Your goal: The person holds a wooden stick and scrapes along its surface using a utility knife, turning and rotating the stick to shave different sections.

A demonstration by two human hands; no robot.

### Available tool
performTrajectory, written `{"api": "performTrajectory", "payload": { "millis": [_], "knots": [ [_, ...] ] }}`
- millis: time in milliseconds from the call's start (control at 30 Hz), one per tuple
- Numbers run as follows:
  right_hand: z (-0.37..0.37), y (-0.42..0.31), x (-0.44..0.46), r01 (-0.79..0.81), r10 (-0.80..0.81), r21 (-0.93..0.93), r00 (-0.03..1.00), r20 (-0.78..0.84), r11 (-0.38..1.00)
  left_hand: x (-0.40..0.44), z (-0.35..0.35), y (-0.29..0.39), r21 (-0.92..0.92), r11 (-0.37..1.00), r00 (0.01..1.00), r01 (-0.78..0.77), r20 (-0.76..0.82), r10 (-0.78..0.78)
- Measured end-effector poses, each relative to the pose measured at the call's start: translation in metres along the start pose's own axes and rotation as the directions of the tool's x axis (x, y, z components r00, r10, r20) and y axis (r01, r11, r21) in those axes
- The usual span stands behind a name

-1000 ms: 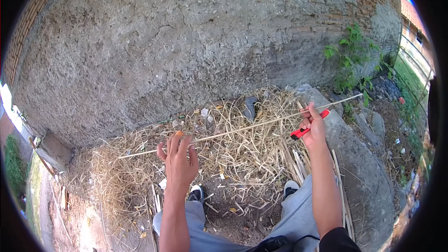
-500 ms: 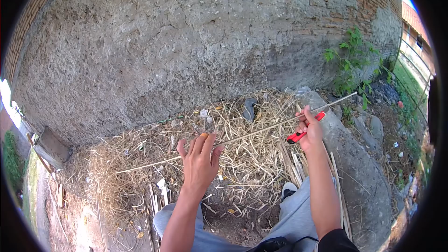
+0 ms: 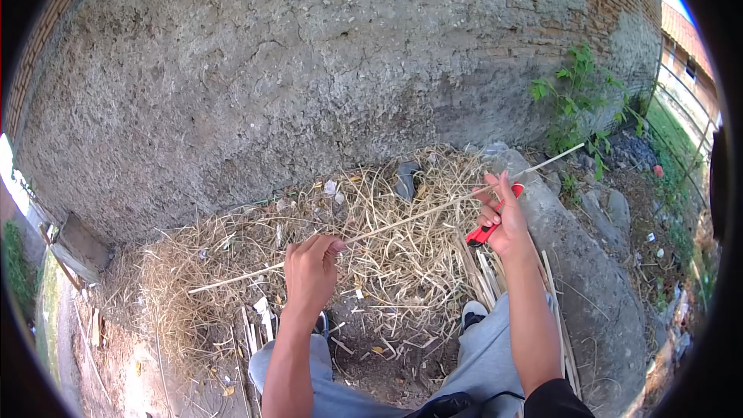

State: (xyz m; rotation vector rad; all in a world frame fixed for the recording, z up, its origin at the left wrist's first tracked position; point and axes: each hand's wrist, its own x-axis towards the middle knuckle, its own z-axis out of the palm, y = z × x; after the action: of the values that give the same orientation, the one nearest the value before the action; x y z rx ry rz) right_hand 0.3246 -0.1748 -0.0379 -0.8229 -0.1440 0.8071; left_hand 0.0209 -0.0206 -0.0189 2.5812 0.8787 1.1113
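A long, thin, pale bamboo strip (image 3: pixel 402 222) slants across the view, its left end low over the straw and its right end raised near the wall. My left hand (image 3: pixel 308 272) is closed around it left of the middle, thumb side to the right. Against the palm of my right hand (image 3: pixel 507 224), the curled lower fingers grip a red-and-black utility knife (image 3: pixel 481 235). The strip passes by the index finger and thumb of that hand; whether they pinch it I cannot tell. No bare blade can be made out.
A rough, crumbling wall (image 3: pixel 309 85) rises just ahead. Straw-like shavings (image 3: pixel 410 263) cover the ground between my feet and the wall. More pale strips (image 3: pixel 559 317) lean by my right leg, beside a large grey stone slab (image 3: pixel 596 294). A green plant (image 3: pixel 576 101) grows at the right.
My left hand has turned from fingers laid over the strip to a closed grip around it. The strip and my right hand with the knife sit slightly further left in view.
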Motion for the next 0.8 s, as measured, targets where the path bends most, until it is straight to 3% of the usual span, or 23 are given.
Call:
{"api": "performTrajectory", "payload": {
  "millis": [100,300,367,433,533,667,700,733,800],
  "knots": [
    [0.0,0.0,0.0,0.016,-0.018,0.062,0.999,0.036,0.998,-0.001,-0.006,-0.007,0.009,0.999,0.999,0.048,0.008,-0.048],
    [-0.002,0.006,0.003,0.178,-0.182,-0.162,0.983,-0.008,0.971,-0.002,-0.017,-0.011,0.037,0.989,0.988,0.14,0.055,-0.142],
    [-0.002,0.006,0.004,0.189,-0.223,-0.268,0.969,-0.102,0.945,-0.002,-0.021,-0.008,0.077,0.984,0.982,0.159,0.087,-0.165],
    [-0.003,0.007,0.005,0.211,-0.243,-0.239,0.963,-0.112,0.948,-0.001,-0.025,-0.003,-0.047,0.953,0.935,0.3,0.213,-0.284],
    [-0.005,0.004,0.006,0.229,-0.254,-0.183,0.959,-0.126,0.956,-0.003,-0.021,0.0,-0.103,0.954,0.942,0.281,0.222,-0.253],
    [-0.012,0.004,0.011,0.198,-0.201,-0.036,0.969,-0.145,0.98,-0.003,-0.023,0.002,-0.062,0.95,0.928,0.305,0.241,-0.282],
    [-0.012,0.001,0.01,-0.005,0.029,0.238,0.995,-0.095,0.971,-0.004,-0.021,-0.001,-0.071,0.948,0.934,0.311,0.207,-0.291],
    [-0.011,-0.001,0.01,-0.213,0.236,0.481,0.972,0.015,0.85,-0.003,-0.021,-0.003,-0.068,0.948,0.934,0.312,0.207,-0.293],
    [-0.009,0.006,0.007,-0.252,0.287,0.538,0.958,0.019,0.804,0.0,-0.021,-0.003,-0.067,0.913,0.904,0.403,0.184,-0.386]
  ]
}}
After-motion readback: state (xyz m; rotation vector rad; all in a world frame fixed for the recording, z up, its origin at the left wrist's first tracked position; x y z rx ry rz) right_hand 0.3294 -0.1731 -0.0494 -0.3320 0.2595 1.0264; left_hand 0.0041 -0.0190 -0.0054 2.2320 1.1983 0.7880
